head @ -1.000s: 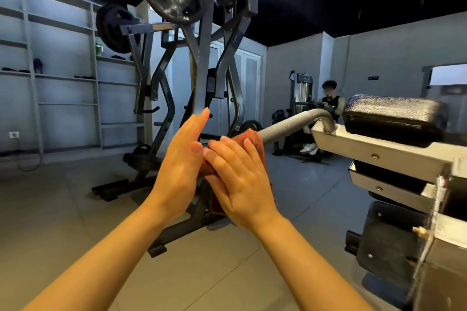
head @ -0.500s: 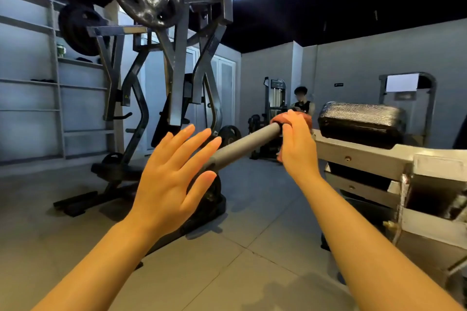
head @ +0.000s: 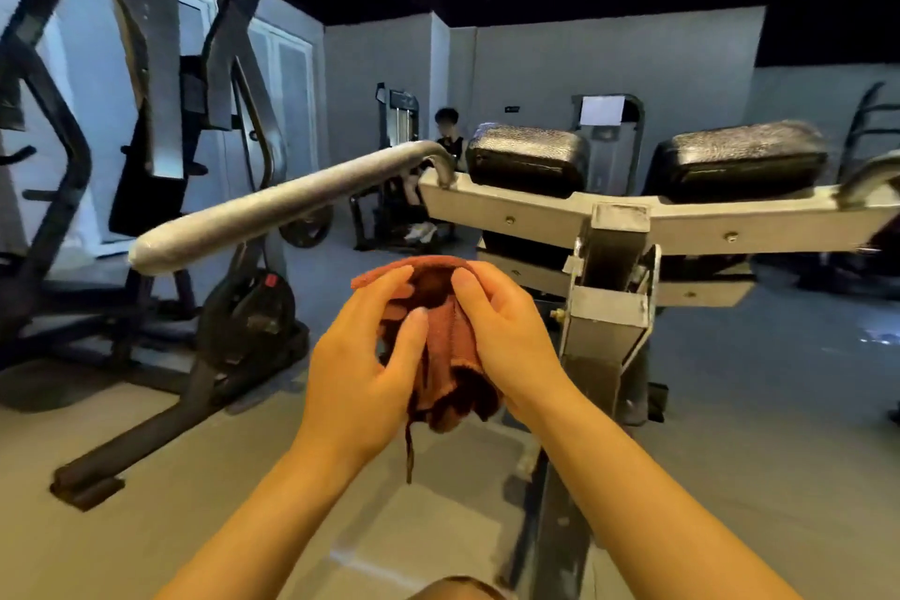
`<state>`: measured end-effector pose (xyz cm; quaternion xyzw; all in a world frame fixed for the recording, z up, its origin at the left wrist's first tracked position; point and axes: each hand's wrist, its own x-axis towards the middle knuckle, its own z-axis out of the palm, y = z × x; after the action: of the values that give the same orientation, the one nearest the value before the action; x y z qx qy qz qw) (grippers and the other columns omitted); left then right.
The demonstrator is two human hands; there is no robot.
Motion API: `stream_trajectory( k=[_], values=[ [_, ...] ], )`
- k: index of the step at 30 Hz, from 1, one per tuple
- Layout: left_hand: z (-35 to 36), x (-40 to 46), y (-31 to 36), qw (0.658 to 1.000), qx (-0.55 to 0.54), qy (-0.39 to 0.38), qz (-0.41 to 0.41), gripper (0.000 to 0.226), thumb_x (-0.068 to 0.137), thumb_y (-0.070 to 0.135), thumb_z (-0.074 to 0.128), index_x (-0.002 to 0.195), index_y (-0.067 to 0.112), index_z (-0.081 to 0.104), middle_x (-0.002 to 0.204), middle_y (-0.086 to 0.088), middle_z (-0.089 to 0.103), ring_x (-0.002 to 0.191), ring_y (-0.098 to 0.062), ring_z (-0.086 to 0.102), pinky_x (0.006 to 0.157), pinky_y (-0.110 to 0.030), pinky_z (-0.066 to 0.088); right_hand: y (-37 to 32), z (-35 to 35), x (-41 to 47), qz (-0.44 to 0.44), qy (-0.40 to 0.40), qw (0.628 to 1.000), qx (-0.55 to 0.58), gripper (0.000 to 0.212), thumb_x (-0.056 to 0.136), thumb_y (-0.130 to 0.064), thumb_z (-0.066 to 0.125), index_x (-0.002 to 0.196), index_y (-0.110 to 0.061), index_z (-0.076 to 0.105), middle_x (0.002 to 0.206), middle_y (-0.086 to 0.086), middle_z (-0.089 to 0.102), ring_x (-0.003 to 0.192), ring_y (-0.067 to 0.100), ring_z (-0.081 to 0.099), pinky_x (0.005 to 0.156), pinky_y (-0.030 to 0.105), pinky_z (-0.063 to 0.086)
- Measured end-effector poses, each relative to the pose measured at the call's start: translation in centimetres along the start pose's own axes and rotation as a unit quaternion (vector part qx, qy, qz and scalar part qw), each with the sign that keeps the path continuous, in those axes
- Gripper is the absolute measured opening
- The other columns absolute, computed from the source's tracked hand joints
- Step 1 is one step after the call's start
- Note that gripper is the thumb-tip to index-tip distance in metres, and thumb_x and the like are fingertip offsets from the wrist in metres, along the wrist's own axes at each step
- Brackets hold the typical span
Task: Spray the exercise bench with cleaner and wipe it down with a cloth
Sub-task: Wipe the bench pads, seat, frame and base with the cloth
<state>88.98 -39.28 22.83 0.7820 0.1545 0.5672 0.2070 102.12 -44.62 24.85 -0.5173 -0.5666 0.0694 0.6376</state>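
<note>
your left hand [head: 358, 363] and right hand [head: 506, 331] both pinch the soft, floppy red cloth [head: 445, 356] with curled fingers, held in the air just short of the padded machine [head: 609, 214]; bunch its middle for firmer wiping.

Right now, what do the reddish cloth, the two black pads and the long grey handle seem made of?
Reddish cloth: soft terry or microfibre, going by its fuzzy folds. Two black pads: vinyl or leather, with grainy sheen. Long grey handle: probably metal tube, with matte, rough finish.
</note>
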Motion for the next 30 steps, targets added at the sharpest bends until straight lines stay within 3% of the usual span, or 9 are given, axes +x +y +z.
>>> stream_trajectory(
  k=[3,6,8,13,16,19,21,24,30],
  values=[
    [2.7,-0.7,1.4,0.983,-0.145,-0.009,-0.109,0.024,0.098,0.027,0.055,0.119,0.037,0.056,0.109,0.022,0.060,0.100,0.014,0.056,0.081,-0.005,0.043,0.1,-2.5,-3.4,0.017,0.018,0.999,-0.047,0.023,0.103,-0.022,0.046,0.100,-0.037,0.063,0.099,-0.017,0.067,0.096,0.000,0.062,0.090,0.025,0.051],
    [4.3,-1.5,2.7,0.922,-0.302,-0.063,-0.232,0.023,0.097,0.029,0.052,0.117,0.029,0.063,0.109,0.009,0.069,0.101,-0.004,0.065,0.082,-0.022,0.053,-0.2,-4.5,-6.5,0.009,0.022,0.994,-0.106,0.024,0.102,-0.020,0.048,0.109,-0.038,0.062,0.100,-0.026,0.066,0.101,-0.006,0.060,0.086,0.012,0.046],
    [5.1,-2.2,3.4,0.877,-0.369,-0.078,-0.297,0.026,0.093,0.032,0.058,0.117,0.026,0.062,0.107,0.005,0.071,0.097,-0.008,0.068,0.075,-0.024,0.057,-0.1,-5.0,-8.7,0.014,0.005,0.990,-0.144,0.029,0.101,-0.018,0.051,0.118,-0.041,0.058,0.113,-0.032,0.061,0.109,-0.013,0.055,0.089,0.006,0.040],
    [6.8,-5.6,2.9,0.845,-0.342,-0.122,-0.393,0.029,0.088,0.008,0.067,0.116,0.016,0.061,0.101,-0.004,0.073,0.088,-0.015,0.071,0.060,-0.022,0.052,2.2,-4.6,-15.4,0.099,-0.001,0.987,-0.126,0.034,0.099,-0.016,0.054,0.125,-0.038,0.058,0.134,-0.031,0.049,0.124,-0.016,0.043,0.101,0.008,0.036],
    [7.4,-8.2,2.3,0.876,-0.272,-0.159,-0.366,0.023,0.091,0.001,0.061,0.103,0.019,0.068,0.102,-0.005,0.072,0.094,-0.019,0.069,0.070,-0.027,0.053,2.3,-5.5,-17.7,0.127,0.041,0.979,-0.152,0.033,0.099,-0.017,0.054,0.120,-0.042,0.057,0.127,-0.028,0.053,0.116,-0.011,0.051,0.097,0.016,0.045],
    [6.8,-10.0,2.6,0.918,-0.209,-0.252,-0.223,0.031,0.092,0.000,0.058,0.098,0.028,0.070,0.099,0.012,0.069,0.098,-0.005,0.063,0.082,-0.021,0.053,1.7,-6.9,-19.2,0.188,0.104,0.966,-0.144,0.044,0.099,-0.018,0.054,0.133,-0.045,0.045,0.133,-0.021,0.046,0.098,0.006,0.063,0.077,0.024,0.058],
    [6.2,-10.6,3.2,0.917,-0.198,-0.313,-0.149,0.035,0.093,0.001,0.056,0.097,0.034,0.069,0.098,0.018,0.068,0.099,0.000,0.062,0.083,-0.015,0.051,1.3,-7.4,-20.2,0.244,0.064,0.957,-0.141,0.046,0.098,-0.015,0.054,0.133,-0.043,0.046,0.130,-0.017,0.050,0.079,0.011,0.067,0.062,0.022,0.056],
    [5.5,-10.9,3.8,0.917,-0.177,-0.337,-0.119,0.038,0.094,0.002,0.055,0.099,0.038,0.066,0.101,0.021,0.065,0.097,0.001,0.060,0.083,-0.013,0.049,0.7,-7.5,-21.2,0.265,0.042,0.952,-0.145,0.020,0.097,-0.015,0.057,0.105,-0.032,0.065,0.102,-0.005,0.067,0.057,0.014,0.063,0.053,0.024,0.051],
    [4.6,-11.4,3.7,0.891,-0.144,-0.417,-0.109,0.033,0.094,0.009,0.056,0.105,0.038,0.067,0.112,0.010,0.062,0.101,-0.006,0.060,0.086,-0.023,0.051,0.5,-7.4,-22.4,0.231,0.084,0.950,-0.190,0.004,0.088,-0.020,0.070,0.088,-0.021,0.073,0.080,-0.007,0.068,0.063,0.007,0.058,0.050,0.018,0.043]
  ],
)
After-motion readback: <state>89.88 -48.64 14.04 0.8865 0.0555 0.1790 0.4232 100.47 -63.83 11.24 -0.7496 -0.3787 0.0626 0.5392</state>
